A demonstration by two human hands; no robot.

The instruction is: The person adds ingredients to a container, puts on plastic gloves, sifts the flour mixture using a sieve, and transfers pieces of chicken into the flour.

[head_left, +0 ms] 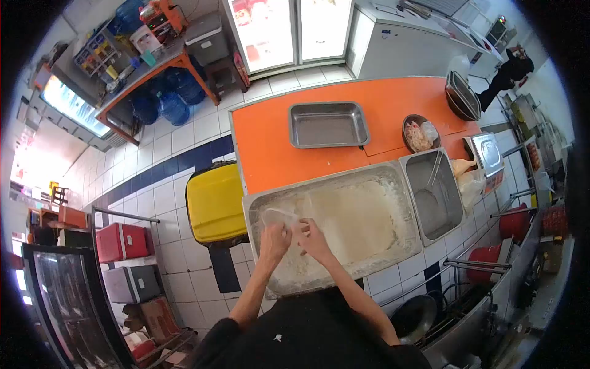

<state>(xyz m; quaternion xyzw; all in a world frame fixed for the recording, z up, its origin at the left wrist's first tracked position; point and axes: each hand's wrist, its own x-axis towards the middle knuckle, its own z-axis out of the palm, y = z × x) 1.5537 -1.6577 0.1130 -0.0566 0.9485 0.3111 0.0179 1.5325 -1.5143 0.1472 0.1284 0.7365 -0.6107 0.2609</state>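
Both my hands are over the left part of a large metal tray [402,246] dusted with pale flour [350,215]. My left hand [275,241] is closed on a thin, see-through plastic bag [279,216]. Close beside it, my right hand [315,240] has its fingers bent and pinched at the bag's right side. The bag looks limp and whitish; what it contains, if anything, I cannot make out.
On the orange table [264,135] are a metal baking pan [329,144], a bowl [419,132] of shredded food and a scale [487,150]. A deep metal pan [433,215] adjoins the tray. A yellow-lidded bin [215,203] stands left. A person [510,74] is far right.
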